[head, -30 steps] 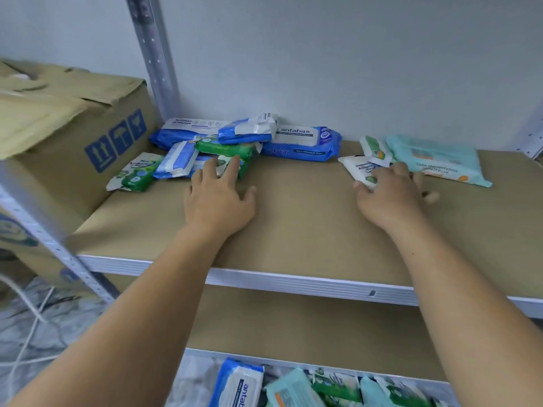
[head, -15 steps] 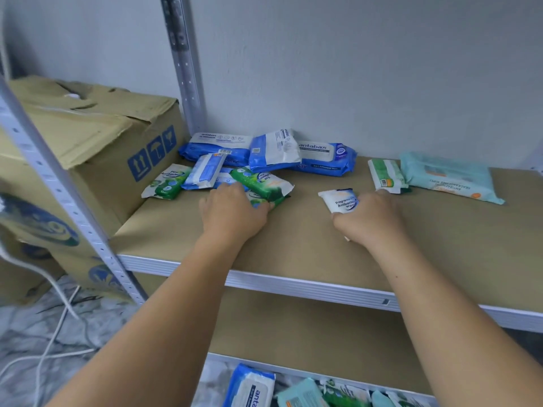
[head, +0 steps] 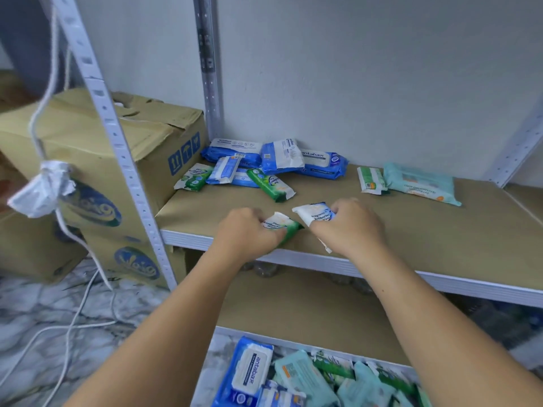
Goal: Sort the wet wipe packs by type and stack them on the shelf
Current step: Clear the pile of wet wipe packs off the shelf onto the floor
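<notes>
The left hand point(head: 245, 232) clamps a small crinkly green-white pack point(head: 283, 227), the right hand point(head: 351, 227) a white-blue pack point(head: 313, 213), both at the front of the smooth brown shelf point(head: 426, 230). Behind lie three glossy green packs point(head: 270, 188) and one flat teal pack point(head: 420, 183).

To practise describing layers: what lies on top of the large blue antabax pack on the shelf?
A smaller blue-and-white pack rests tilted on the left end of the large blue antabax pack. That end is covered, so its print cannot be seen.
</notes>
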The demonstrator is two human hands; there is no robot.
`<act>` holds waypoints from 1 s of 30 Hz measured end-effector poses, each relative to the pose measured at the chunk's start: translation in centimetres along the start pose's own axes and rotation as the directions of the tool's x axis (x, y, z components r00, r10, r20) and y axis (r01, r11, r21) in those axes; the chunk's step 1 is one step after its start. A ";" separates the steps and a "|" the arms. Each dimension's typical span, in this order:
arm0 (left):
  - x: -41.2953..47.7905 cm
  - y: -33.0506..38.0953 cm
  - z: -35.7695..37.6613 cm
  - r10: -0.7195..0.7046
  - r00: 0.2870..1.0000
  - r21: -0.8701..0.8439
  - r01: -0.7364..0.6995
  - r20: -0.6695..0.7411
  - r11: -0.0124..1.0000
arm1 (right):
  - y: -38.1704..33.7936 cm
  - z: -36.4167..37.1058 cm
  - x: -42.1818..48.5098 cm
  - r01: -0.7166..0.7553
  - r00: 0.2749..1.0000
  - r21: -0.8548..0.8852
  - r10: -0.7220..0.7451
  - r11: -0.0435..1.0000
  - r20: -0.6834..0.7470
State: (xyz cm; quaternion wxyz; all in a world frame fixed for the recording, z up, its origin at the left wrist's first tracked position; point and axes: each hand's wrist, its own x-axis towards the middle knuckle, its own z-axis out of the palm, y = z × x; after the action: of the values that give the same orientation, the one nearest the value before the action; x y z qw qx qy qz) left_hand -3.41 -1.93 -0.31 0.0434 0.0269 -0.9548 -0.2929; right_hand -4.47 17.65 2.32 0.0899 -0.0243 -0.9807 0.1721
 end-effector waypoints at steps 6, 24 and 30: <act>-7.1 -4.6 -0.2 -0.001 1.000 -0.082 0.001 -0.003 0.997 | -1.7 0.9 -7.5 0.031 0.998 0.159 -0.041 0.987 0.057; -13.8 -19.7 13.6 -0.429 0.832 0.305 0.331 0.351 0.893 | 3.6 22.2 -18.3 -0.191 0.780 0.021 0.138 0.981 0.611; -12.9 -22.9 19.8 -0.564 0.767 0.333 0.469 0.306 0.818 | 6.0 28.6 -18.3 -0.131 0.755 -0.138 0.189 0.982 0.628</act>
State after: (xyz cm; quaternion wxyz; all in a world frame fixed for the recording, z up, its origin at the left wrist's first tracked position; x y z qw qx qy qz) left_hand 8.09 -8.84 -30.36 -0.2346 0.2363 -0.9263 -0.1765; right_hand 8.31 12.34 -29.29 -0.2643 -0.0521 -0.9535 0.1349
